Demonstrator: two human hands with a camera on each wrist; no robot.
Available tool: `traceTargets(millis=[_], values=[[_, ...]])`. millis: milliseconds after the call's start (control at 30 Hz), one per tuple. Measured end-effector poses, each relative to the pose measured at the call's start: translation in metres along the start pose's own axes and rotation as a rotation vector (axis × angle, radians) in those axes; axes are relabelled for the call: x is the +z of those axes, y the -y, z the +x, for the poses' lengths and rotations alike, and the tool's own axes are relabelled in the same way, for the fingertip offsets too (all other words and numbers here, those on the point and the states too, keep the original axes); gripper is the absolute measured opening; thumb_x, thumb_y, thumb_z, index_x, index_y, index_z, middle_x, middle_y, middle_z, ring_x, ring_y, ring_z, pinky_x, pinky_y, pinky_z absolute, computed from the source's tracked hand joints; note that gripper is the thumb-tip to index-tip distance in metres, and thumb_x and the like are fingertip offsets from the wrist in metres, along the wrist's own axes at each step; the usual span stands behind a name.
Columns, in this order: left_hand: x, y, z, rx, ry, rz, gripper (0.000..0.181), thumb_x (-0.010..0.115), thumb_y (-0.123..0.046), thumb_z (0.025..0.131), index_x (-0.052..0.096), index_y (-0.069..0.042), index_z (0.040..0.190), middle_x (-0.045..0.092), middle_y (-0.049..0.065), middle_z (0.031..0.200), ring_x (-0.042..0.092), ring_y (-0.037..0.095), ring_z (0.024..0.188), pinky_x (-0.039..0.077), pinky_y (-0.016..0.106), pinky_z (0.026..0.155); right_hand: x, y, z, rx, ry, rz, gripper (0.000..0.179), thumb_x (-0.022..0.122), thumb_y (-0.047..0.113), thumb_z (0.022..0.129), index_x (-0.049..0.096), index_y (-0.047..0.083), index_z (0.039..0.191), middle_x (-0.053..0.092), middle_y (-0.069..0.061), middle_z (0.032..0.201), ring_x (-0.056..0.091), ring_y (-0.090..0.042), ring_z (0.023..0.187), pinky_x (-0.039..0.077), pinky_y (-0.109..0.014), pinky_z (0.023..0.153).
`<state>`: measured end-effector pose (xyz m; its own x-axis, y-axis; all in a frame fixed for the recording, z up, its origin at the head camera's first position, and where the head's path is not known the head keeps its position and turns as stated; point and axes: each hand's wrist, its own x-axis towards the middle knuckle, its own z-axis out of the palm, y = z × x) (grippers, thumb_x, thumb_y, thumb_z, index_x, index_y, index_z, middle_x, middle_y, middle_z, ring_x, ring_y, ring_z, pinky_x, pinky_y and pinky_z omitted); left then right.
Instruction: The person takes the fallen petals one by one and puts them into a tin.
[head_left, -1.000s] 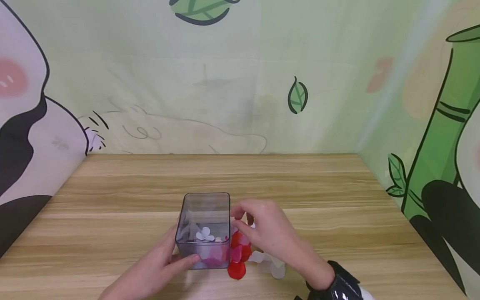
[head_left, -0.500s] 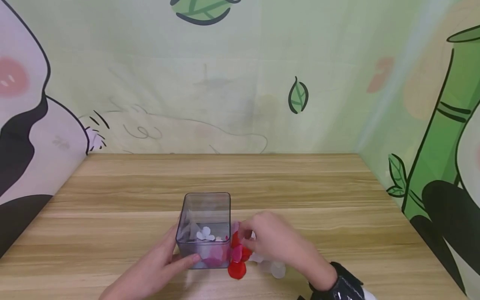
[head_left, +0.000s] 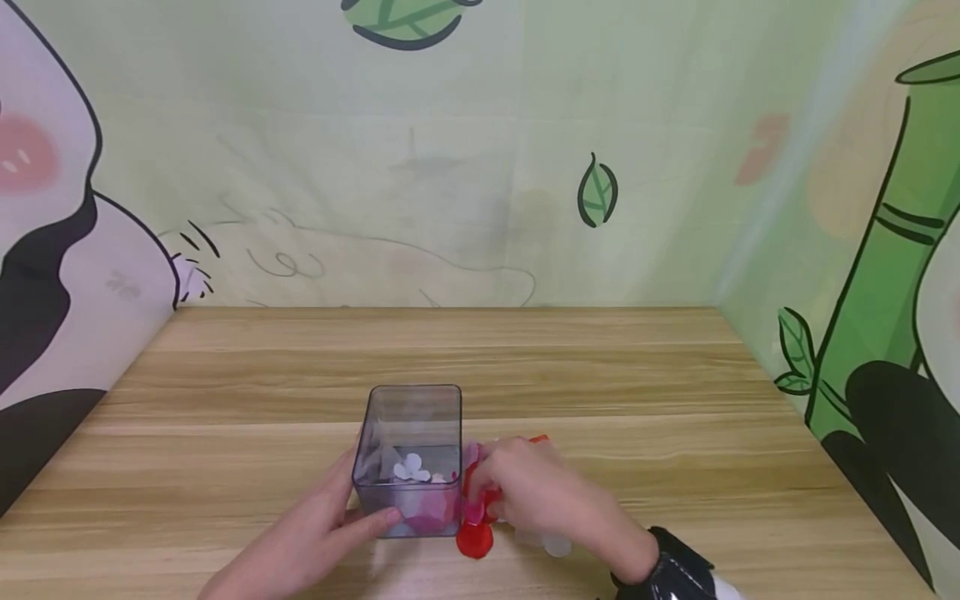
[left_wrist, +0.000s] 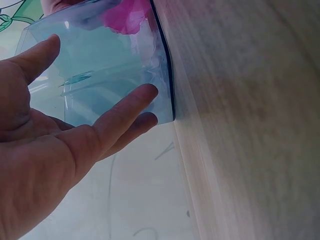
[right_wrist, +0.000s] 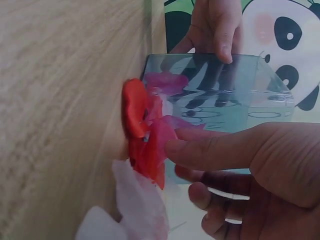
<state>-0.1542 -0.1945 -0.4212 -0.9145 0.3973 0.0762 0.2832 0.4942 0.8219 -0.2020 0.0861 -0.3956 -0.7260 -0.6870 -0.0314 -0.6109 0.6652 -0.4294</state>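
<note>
– item one?
– box (head_left: 420,417), one, see-through grey, upright on the table (head_left: 262,375), open at the top; white petals (head_left: 411,468) and pink ones inside
– how held?
– by the left hand (head_left: 337,508): thumb against the near wall, fingers stretched along the left side, the spread wide enough to take in the corner; probably a steadying hold, the box looking light
– item two?
– right hand (head_left: 525,483), just right of the box, low over the loose pile; thumb and forefinger narrow, pinching a pink petal (right_wrist: 162,137), other fingers bent; so fine a pinch probably suits something thin and limp
– item three?
– the pile: red petals (head_left: 475,540) mostly next to the box, pale petals (right_wrist: 140,200) farther right, partly hidden by the hand; lying that close probably makes for a short reach
– on the wrist?
– black band (head_left: 671,571), right arm
</note>
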Motion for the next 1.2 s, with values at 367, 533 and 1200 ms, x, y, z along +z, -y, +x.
traceTargets(millis=[367, 533, 1200], values=[[0.0, -0.001, 0.0, -0.02, 0.004, -0.019, 0.091, 0.072, -0.043, 0.096, 0.014, -0.03, 0.166, 0.043, 0.008, 0.155, 0.052, 0.029, 0.129, 0.057, 0.042, 0.093, 0.003, -0.005, 0.001, -0.094, -0.057, -0.062, 0.019, 0.087, 0.004, 0.081, 0.08, 0.022, 0.078, 0.064, 0.02, 0.074, 0.057, -0.004, 0.079, 0.049, -0.016, 0.067], [0.0, -0.001, 0.0, -0.014, -0.004, -0.01, 0.091, 0.072, -0.044, 0.096, 0.016, -0.03, 0.166, 0.043, 0.008, 0.155, 0.05, 0.029, 0.131, 0.056, 0.043, 0.094, -0.001, -0.005, 0.0, -0.098, -0.06, -0.031, 0.018, 0.084, 0.002, 0.084, 0.08, 0.019, 0.08, 0.065, 0.017, 0.077, 0.058, -0.004, 0.08, 0.05, -0.015, 0.067], [0.001, -0.002, 0.0, -0.012, 0.001, -0.012, 0.092, 0.073, -0.044, 0.095, 0.015, -0.03, 0.166, 0.042, 0.009, 0.156, 0.047, 0.032, 0.135, 0.056, 0.047, 0.094, -0.02, -0.014, -0.003, -0.068, -0.137, 0.116, 0.014, 0.077, -0.003, 0.087, 0.078, 0.011, 0.087, 0.068, 0.01, 0.08, 0.057, -0.005, 0.068, 0.052, -0.021, 0.061]])
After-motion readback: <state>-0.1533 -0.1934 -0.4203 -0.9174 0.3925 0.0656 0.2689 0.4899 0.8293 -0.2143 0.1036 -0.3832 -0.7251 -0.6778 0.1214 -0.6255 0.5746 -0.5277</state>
